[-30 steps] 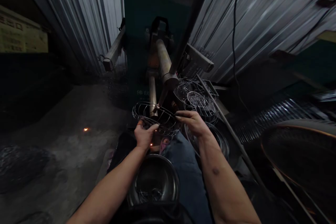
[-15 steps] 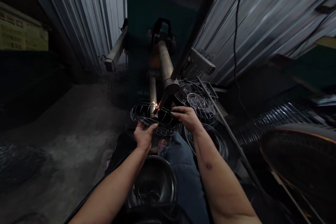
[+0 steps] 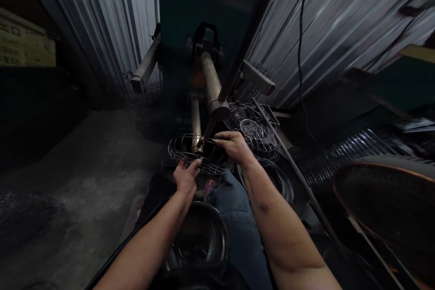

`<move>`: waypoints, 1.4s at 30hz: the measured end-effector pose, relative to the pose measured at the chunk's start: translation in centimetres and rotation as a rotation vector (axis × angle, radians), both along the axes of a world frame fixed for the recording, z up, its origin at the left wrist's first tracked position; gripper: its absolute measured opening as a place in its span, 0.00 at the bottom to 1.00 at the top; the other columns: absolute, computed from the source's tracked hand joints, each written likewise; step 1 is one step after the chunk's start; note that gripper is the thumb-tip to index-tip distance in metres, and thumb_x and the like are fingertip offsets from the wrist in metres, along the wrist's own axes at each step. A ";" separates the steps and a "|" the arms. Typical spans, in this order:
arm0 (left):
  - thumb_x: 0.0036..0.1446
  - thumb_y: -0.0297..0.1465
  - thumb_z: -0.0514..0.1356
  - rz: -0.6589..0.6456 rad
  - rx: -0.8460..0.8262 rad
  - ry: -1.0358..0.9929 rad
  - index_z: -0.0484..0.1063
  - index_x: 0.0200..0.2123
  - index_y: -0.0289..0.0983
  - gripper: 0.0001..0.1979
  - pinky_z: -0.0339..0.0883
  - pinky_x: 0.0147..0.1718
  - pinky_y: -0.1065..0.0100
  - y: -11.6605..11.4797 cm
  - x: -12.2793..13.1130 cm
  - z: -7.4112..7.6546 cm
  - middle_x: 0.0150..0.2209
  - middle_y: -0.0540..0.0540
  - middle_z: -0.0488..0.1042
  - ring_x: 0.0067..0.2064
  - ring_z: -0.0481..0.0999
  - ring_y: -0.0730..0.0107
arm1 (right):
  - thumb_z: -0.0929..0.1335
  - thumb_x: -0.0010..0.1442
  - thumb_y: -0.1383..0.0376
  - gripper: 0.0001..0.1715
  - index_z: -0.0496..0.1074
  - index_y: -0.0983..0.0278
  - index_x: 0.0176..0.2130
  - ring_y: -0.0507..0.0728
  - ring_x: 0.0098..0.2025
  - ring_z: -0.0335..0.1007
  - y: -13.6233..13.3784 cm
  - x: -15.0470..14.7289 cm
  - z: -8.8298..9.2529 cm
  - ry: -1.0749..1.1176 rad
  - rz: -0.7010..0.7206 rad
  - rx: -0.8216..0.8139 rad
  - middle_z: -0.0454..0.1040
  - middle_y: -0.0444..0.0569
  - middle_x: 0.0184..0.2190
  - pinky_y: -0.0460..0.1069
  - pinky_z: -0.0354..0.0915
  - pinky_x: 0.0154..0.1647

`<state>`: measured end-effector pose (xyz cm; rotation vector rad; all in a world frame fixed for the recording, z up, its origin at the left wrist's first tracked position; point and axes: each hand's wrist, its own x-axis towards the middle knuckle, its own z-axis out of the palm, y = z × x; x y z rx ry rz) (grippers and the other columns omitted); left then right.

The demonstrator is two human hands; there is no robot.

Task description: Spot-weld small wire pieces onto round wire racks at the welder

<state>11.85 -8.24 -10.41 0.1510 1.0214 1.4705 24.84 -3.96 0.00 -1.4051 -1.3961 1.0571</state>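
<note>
A round wire basket is held tilted around the lower arm of a spot welder. My left hand grips its near rim, thumb on top and fingers beneath. At the far side my right hand is closed in a pinch near the electrode tips, on what looks like a thin wire piece; the fingers hide most of it. The welder's upper arm ends in a slanted electrode that comes down to the wire, where a faint red glow shows.
Several wire baskets are piled right of the welder, beside a long bar. A metal bowl with small wire pieces sits near my lap. A large round rusty-rimmed thing stands at right.
The bright sparks at the electrode tips have died down to a faint glow, and the green lamp has left the view. My right hand has shifted slightly left; my left hand keeps its hold.
</note>
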 end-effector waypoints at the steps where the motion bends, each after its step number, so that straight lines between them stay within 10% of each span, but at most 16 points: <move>1: 0.26 0.29 0.73 0.002 0.001 -0.003 0.68 0.37 0.35 0.30 0.66 0.34 0.66 0.0 0.0 -0.1 0.32 0.48 0.75 0.32 0.74 0.71 | 0.76 0.36 0.56 0.18 0.77 0.66 0.26 0.50 0.24 0.61 0.1 -0.1 -0.1 0.002 -0.001 -0.001 0.70 0.42 0.21 0.46 0.58 0.26; 14: 0.29 0.28 0.72 -0.007 -0.047 -0.082 0.70 0.30 0.34 0.21 0.69 0.35 0.62 -0.5 -0.3 -0.8 0.27 0.49 0.73 0.31 0.74 0.69 | 0.78 0.35 0.58 0.21 0.81 0.66 0.32 0.54 0.30 0.70 -1.3 5.9 -0.9 0.053 0.085 -0.157 0.78 0.47 0.28 0.51 0.65 0.37; 32: 0.38 0.30 0.69 0.035 -0.113 -0.274 0.71 0.28 0.36 0.12 0.72 0.36 0.60 0.4 0.2 -1.9 0.27 0.47 0.73 0.30 0.77 0.65 | 0.75 0.38 0.61 0.12 0.78 0.66 0.26 0.52 0.27 0.66 0.6 0.4 0.0 0.056 0.080 -0.022 0.73 0.43 0.23 0.48 0.62 0.32; 42: 0.46 0.27 0.67 -0.040 -0.194 -0.307 0.70 0.30 0.34 0.09 0.73 0.32 0.65 0.0 0.0 -0.7 0.27 0.46 0.72 0.29 0.76 0.67 | 0.78 0.35 0.59 0.22 0.80 0.67 0.32 0.53 0.28 0.69 -0.7 4.7 -0.5 0.071 0.089 -0.163 0.76 0.46 0.25 0.50 0.65 0.34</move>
